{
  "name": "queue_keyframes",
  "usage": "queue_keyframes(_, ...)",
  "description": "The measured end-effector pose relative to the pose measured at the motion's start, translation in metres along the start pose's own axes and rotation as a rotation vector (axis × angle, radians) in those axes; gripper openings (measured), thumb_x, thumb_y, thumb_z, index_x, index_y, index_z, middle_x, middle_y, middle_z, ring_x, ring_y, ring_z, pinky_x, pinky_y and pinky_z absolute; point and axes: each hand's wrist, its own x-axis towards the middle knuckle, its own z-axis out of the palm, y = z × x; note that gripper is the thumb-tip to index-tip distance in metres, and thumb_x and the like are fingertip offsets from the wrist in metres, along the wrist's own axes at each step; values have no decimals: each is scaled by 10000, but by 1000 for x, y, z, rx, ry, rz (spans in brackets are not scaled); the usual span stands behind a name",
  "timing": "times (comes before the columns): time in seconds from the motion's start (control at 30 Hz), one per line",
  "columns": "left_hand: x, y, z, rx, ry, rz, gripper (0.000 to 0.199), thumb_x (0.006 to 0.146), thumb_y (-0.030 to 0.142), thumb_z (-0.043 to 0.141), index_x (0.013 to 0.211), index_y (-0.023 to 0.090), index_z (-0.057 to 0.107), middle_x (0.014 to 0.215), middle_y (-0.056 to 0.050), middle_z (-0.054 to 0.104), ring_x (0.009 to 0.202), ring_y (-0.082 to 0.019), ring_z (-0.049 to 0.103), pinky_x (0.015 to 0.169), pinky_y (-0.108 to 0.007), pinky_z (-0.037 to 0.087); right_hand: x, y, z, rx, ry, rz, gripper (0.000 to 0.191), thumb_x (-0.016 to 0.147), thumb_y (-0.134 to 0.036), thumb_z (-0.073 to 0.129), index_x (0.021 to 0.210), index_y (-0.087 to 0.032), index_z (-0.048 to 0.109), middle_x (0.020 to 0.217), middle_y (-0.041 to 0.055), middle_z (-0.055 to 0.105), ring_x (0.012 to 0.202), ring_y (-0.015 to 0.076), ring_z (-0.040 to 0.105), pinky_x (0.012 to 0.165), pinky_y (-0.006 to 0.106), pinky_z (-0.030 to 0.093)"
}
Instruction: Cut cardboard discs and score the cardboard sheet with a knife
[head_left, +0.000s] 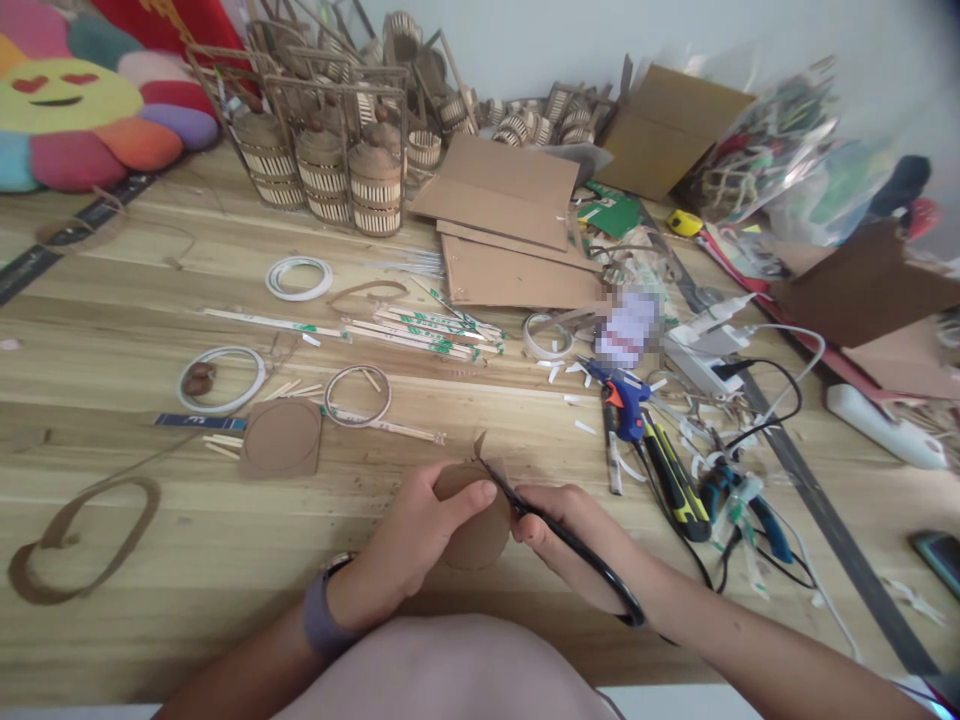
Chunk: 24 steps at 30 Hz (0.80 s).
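Observation:
Near the front edge of the table, my left hand (pixel 424 525) grips a round piece of brown cardboard (pixel 480 535), thumb on top and fingers mostly hidden beneath. Black-handled scissors (pixel 581 550) are in my right hand (pixel 574 530), their blades at the disc's upper right edge, where a small strip of cardboard sticks up. To the left lies a square of cardboard (pixel 281 440) with a circle marked on it. Beside it are a ring of white-edged tape (pixel 390 400) and short wooden sticks (pixel 223 445).
Wrapped chopsticks (pixel 427 330) and cardboard sheets (pixel 517 270) lie ahead. On the right are a blue glue gun (pixel 626 400), a yellow-black utility knife (pixel 675 480), pliers (pixel 769 525), and a power strip (pixel 705 350) with cords. Small lidded wooden buckets (pixel 375 185) stand at the back.

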Motion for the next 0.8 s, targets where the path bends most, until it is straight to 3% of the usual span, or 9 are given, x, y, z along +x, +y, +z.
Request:
queue_keyframes(0.27,-1,4,-2,-27,25,-55,379,679,456,814,943,186,778,972,-63,817,940,-280,720,801,-345,529,-1,0,0,15,0,26,711,888,-885,296,685,-216,421,613,-45,373,553,103,322,489,245,262)
queue_keyframes(0.37,-1,4,-2,-187,64,-86,453,627,434,876,981,179,752,977,-78,810,893,-264,726,789,-341,522,1,-2,3,44,39,28,713,880,-893,301,713,-214,442,640,-37,399,576,110,345,504,245,292)
queue_keyframes(0.5,1,3,0,-427,-1,-104,537,567,441,933,980,165,726,922,-74,800,828,-237,732,765,-318,520,5,-5,8,-8,105,51,728,837,-924,340,681,-219,425,621,-44,383,578,110,328,501,240,297)
queue_keyframes(0.8,0,1,1,-360,49,-99,462,585,437,927,918,179,738,877,-54,802,780,-209,726,731,-296,533,5,3,8,-51,120,-11,744,835,-919,352,701,-205,511,627,-28,460,582,121,402,531,240,358)
